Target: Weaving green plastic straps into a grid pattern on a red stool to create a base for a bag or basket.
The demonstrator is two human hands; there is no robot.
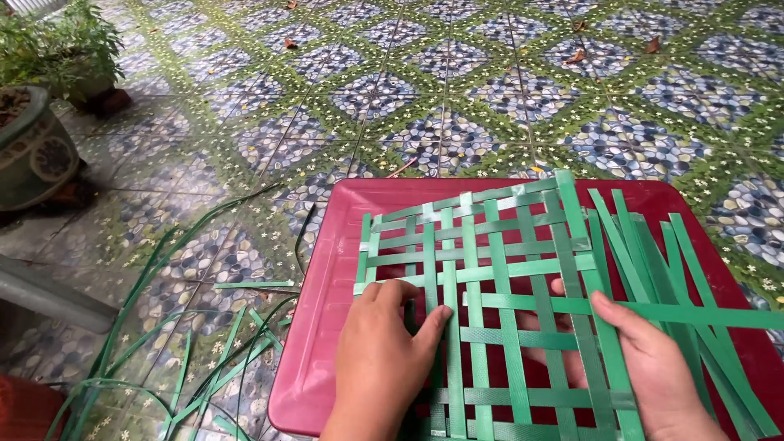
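Left hand (384, 351) presses flat and open on the woven green strap mat (490, 302) over the red tray (327, 327), right hand (645, 359) pinches a horizontal strap (678, 312) — best slid snug against its neighbour, weave pinned.

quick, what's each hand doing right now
Left hand: open, fingers lying flat on the woven green strips.
Right hand: pinching one green strip, thumb on top, fingers under the weave.
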